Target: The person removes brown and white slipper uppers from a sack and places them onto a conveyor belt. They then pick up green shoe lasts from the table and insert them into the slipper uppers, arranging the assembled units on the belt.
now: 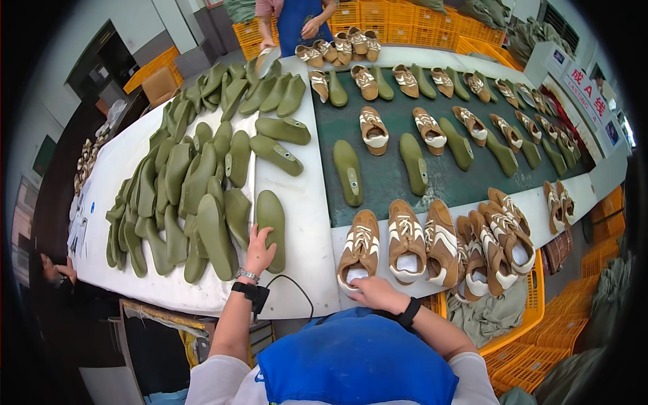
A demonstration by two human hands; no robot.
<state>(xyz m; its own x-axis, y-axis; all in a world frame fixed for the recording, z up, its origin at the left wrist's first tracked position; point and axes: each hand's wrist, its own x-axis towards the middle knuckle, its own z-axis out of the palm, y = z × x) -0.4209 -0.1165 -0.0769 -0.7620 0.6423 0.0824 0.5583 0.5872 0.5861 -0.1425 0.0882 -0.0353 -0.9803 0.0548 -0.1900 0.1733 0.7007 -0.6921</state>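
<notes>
My left hand [258,254] is at the left edge of a green shoe last [271,219] on the white table, with its fingers closed against it. A large pile of similar green lasts [182,172] lies just to the left. My right hand [379,295] grips the heel of a brown sneaker [360,244] with white stripes and laces, which rests at the table's near edge with its toe pointing away. The fingertips are partly hidden at the heel opening. Two more brown sneakers stand right of it, the closer one [407,236] alongside.
A dark green conveyor belt [398,182] carries rows of lasts and sneakers. More sneakers [496,236] cluster at the near right, above an orange crate [533,304] with grey-green cloth. Across the table a person in a blue apron [297,27] handles a shoe. A black cable [300,289] lies near my left wrist.
</notes>
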